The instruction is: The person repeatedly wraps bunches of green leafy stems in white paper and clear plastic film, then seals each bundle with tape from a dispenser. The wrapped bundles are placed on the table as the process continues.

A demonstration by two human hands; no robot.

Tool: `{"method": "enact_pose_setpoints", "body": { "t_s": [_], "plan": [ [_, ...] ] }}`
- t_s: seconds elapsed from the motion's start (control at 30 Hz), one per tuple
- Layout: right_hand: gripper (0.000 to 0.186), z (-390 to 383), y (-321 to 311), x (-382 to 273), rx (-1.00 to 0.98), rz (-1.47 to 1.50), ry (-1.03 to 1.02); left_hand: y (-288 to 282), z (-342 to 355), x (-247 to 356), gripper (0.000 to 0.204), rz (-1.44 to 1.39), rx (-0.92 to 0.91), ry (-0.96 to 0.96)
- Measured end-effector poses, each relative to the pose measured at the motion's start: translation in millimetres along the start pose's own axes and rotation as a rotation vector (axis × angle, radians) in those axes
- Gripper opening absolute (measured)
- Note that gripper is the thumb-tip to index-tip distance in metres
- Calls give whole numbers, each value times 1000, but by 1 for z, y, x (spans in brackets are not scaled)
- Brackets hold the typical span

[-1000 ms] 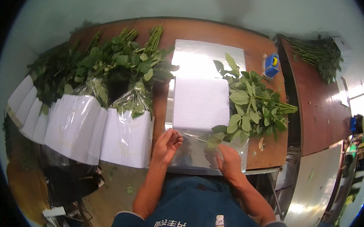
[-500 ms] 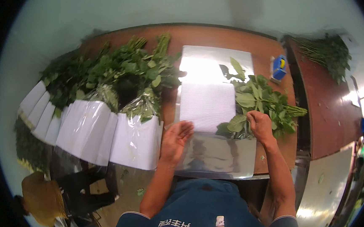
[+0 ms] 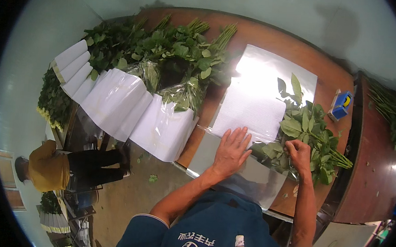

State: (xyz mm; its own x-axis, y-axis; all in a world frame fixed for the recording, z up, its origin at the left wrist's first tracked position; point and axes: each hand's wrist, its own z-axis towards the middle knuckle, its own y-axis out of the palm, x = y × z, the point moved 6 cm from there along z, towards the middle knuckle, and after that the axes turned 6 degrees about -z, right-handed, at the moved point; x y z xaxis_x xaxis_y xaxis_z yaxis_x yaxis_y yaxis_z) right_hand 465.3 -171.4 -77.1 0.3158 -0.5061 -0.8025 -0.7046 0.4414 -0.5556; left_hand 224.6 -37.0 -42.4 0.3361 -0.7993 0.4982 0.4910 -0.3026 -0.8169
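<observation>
My left hand (image 3: pixel 233 150) lies flat with fingers spread, on the lower part of a white corrugated sheet (image 3: pixel 249 113) and the clear film (image 3: pixel 253 182) at its near edge. My right hand (image 3: pixel 299 156) is closed in a pinch beside the leaves of a green leafy bunch (image 3: pixel 319 132). What its fingertips hold is hidden, with film and leaves just beneath. The bunch's leaves overlap the corrugated sheet's right edge, and its stems point right. Film covers some of its nearest leaves. Under all this lies a shiny clear sheet (image 3: pixel 275 67).
Leafy bunches wrapped in white corrugated paper (image 3: pixel 163 128) line the table's left side. A blue tape dispenser (image 3: pixel 341 105) stands at the right on the brown table (image 3: pixel 278 32). More stems (image 3: pixel 389 109) lie on a table farther right. A person in a yellow top (image 3: pixel 48 166) is at lower left.
My left hand has moved from the sheet's left edge onto its near part and flattened. Film now lies over the nearest leaves. The whole view has turned, showing more at the left.
</observation>
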Motion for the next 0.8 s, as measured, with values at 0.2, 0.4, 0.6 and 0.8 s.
{"method": "enact_pose_setpoints", "body": {
  "t_s": [0.2, 0.4, 0.6, 0.8],
  "plan": [
    [19, 4, -5, 25, -148, 189, -2, 8, 10, 6, 55, 60, -82, -20],
    [20, 19, -87, 18, -226, -65, -115, 15, 17, 1, 52, 19, -139, 77],
    [40, 117, -220, 117, 678, 90, 16, 19, 23, 7, 55, 1, -251, 61],
    [39, 205, -251, 216, 651, 139, 411, 26, 20, -2, 56, 63, -288, 82]
  ]
}}
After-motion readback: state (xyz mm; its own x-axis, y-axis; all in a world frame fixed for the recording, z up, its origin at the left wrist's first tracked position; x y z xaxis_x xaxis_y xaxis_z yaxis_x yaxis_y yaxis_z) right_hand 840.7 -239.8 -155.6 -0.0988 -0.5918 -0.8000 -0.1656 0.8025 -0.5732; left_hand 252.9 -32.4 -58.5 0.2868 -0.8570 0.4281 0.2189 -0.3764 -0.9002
